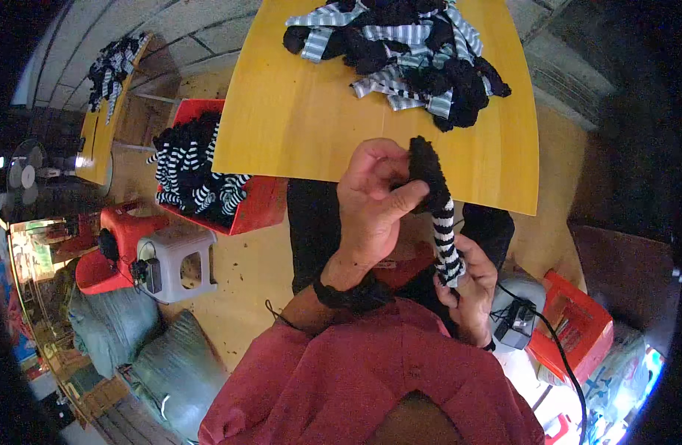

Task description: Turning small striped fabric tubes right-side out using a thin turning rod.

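Between my two hands, in front of the table's near edge, is a slim knitted tube (445,236) with black and white stripes and a fuzzy black upper end. My left hand (369,204) is closed on the black end, the thumb pressed across it and the fingers curled behind. Lower down, my right hand (473,285) grips the striped end near my body; some of its fingers are hidden behind the tube. On the yellow table (304,126) lies a heap of grey-striped and black fuzzy pieces (407,59), beyond both hands.
A red bin (263,204) full of striped knitted pieces stands left of the table. Farther left are a red stool (96,259), a grey stool (181,259) and a fan (29,174). At right sit an orange-red crate (574,315) and a black cable (559,341).
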{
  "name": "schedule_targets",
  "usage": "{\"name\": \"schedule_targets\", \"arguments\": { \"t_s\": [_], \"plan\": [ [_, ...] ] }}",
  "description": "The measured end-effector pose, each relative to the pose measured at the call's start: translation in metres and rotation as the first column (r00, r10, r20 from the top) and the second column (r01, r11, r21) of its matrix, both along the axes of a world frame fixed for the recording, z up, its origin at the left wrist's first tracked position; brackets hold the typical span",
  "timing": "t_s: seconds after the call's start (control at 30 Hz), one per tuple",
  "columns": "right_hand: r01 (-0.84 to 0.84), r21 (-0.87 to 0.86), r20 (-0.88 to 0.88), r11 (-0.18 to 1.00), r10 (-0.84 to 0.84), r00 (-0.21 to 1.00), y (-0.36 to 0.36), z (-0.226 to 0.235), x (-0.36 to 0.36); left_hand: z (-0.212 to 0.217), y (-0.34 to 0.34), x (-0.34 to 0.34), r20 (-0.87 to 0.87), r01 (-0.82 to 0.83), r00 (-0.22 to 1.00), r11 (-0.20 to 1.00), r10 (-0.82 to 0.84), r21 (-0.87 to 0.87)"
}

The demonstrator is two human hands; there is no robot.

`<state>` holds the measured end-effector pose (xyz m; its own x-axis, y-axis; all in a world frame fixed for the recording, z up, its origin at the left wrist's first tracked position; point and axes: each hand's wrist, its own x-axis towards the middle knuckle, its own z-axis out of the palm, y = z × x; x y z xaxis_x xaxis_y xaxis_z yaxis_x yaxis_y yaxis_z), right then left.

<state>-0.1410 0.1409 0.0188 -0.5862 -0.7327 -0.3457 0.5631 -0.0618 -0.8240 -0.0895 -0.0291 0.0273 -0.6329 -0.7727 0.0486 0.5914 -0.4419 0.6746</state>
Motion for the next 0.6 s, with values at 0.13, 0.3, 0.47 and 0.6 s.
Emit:
{"name": "schedule_targets", "arguments": {
  "t_s": [0.13, 0.3, 0.47, 0.6],
  "plan": [
    [-0.051, -0.094, 0.181, 0.994, 0.068, 0.981, -0.001, 0.001, -0.006, -0.002, 0.002, -0.003, -0.027, 0.037, 0.999, 0.999, -0.036, 0.031],
    [-0.07, -0.341, 0.413, 0.938, 0.216, 0.885, -0.01, -0.005, -0.001, -0.004, 0.004, -0.002, 0.057, 0.118, 0.991, 0.993, -0.117, -0.012],
    [0.195, 0.074, -0.409, 0.978, -0.148, 0.9, -0.015, -0.002, 0.004, -0.001, 0.006, -0.002, 0.084, 0.133, 0.988, 0.991, -0.13, -0.021],
    [0.049, -0.089, 0.041, 0.995, -0.046, 0.998, -0.016, 0.007, -0.005, -0.007, 0.001, 0.002, 0.11, 0.168, 0.98, 0.986, -0.168, 0.006]
  ]
}}
